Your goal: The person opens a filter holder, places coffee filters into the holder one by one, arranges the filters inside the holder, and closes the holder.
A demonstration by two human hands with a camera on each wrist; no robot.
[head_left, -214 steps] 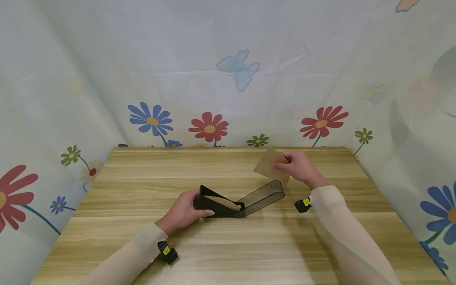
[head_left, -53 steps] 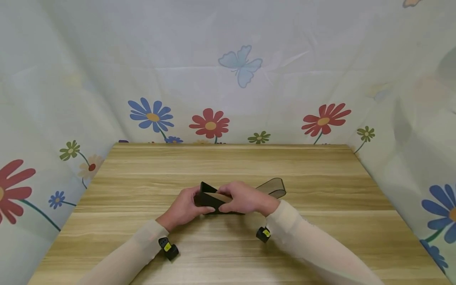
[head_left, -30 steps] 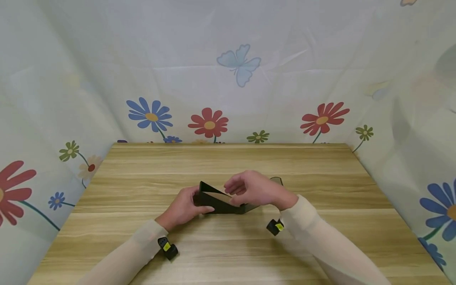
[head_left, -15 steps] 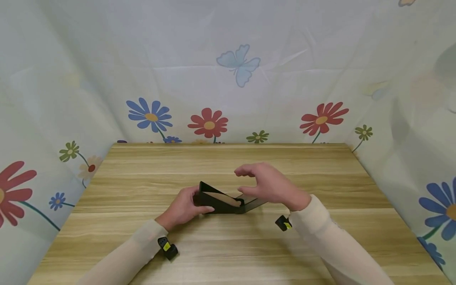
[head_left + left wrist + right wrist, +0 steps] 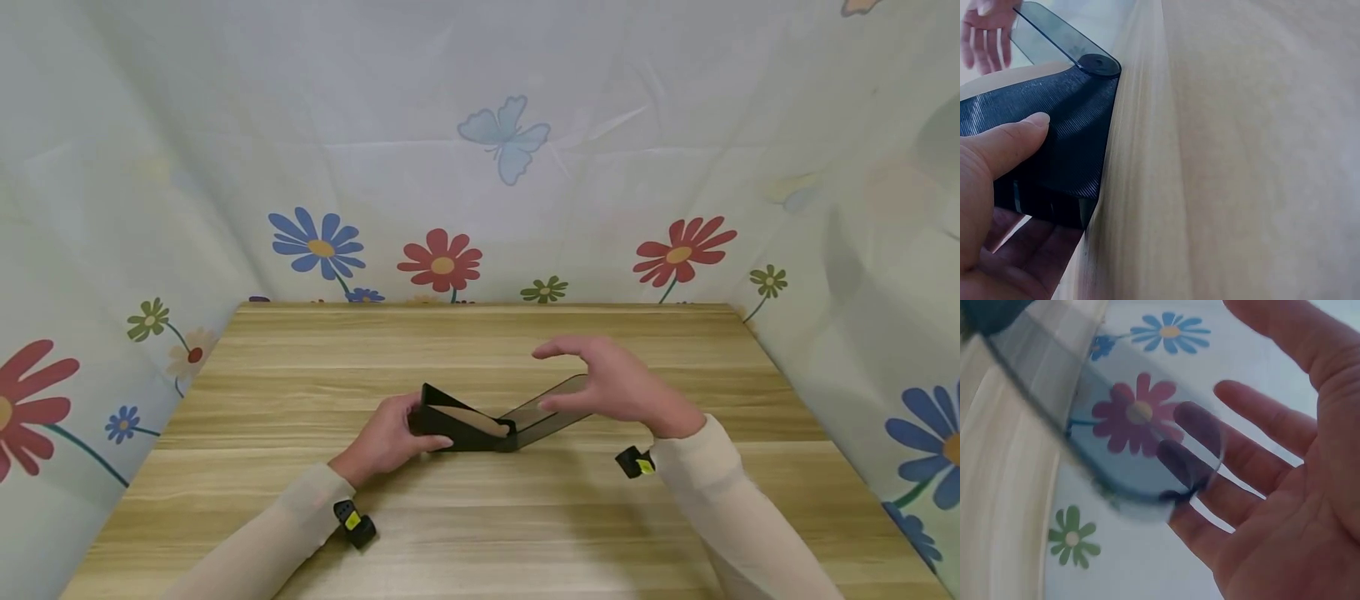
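Note:
A black wedge-shaped box (image 5: 467, 435), like a coffee filter holder, stands tilted on the table. Its hinged, smoky see-through lid (image 5: 545, 428) is swung out to the right. Brown paper (image 5: 471, 417) shows along the box's open top. My left hand (image 5: 381, 443) grips the box's left end, thumb on the near side and fingers on the far side, as the left wrist view (image 5: 1004, 147) also shows. Beside the lid's free end is my right hand (image 5: 618, 383), fingers spread and nothing held. Some of its fingers show through the lid in the right wrist view; contact cannot be told.
The box rests on a wood-grain table (image 5: 360, 350). A white cloth (image 5: 390, 150) printed with flowers and a butterfly hangs behind and at both sides. A small black camera is worn at each wrist.
Earlier my right hand held a sheet of brown paper, then reached into the box. It has since drawn back up and to the right without the paper. The left hand keeps its grip.

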